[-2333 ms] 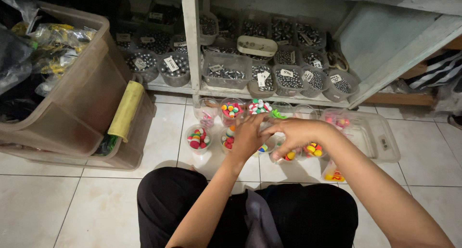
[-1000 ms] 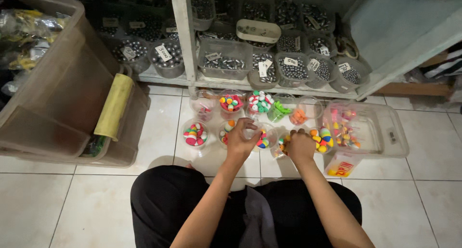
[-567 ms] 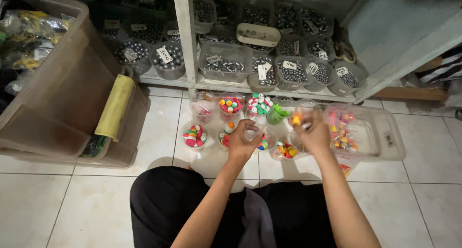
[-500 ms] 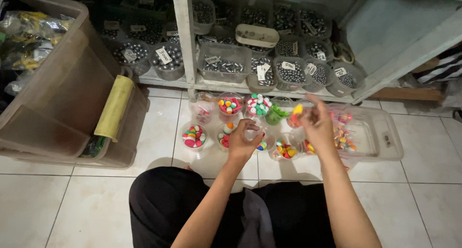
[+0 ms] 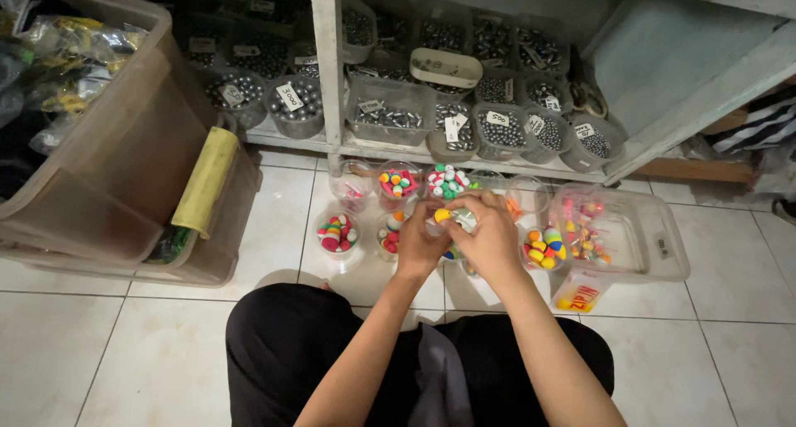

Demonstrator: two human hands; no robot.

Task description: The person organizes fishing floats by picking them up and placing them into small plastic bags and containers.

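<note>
since half a second ago the right hand (image 5: 495, 238) has come back from over the clear rectangular tub (image 5: 655, 243) and now sits against the left hand (image 5: 421, 243), both over the front row of small clear cups on the tiled floor (image 5: 75, 344).

right hand: fingers curled and closed together near a small yellow float bead (image 5: 444, 215) and a small clear piece beside it; bead lies at the fingertips between the two hands. which fingers actually pinch it, cannot tell.

left hand: fingers bent around the rim area of the cup beneath it, mostly hidden by the hand itself; whether it grips the cup or only rests on it, cannot tell.

around the hands: cup of red, white and green beads (image 5: 337, 232) to the left, well clear of both hands. cup of mixed beads (image 5: 390, 230) just beside the left hand. cup of yellow and orange beads (image 5: 541, 249) just right of the right hand. back row: cup of multicolour beads (image 5: 398, 181), cup of green and white beads (image 5: 448, 181).

clear rectangular tub holds loose coloured bits at its left end. yellow-printed bag (image 5: 578, 293) lies in front of it.

behind: white shelf (image 5: 328, 70) with tubs of grey metal weights (image 5: 295, 105), paper tags on them. left: large brown bins (image 5: 124, 170), yellow roll (image 5: 205, 181) on the edge.
</note>
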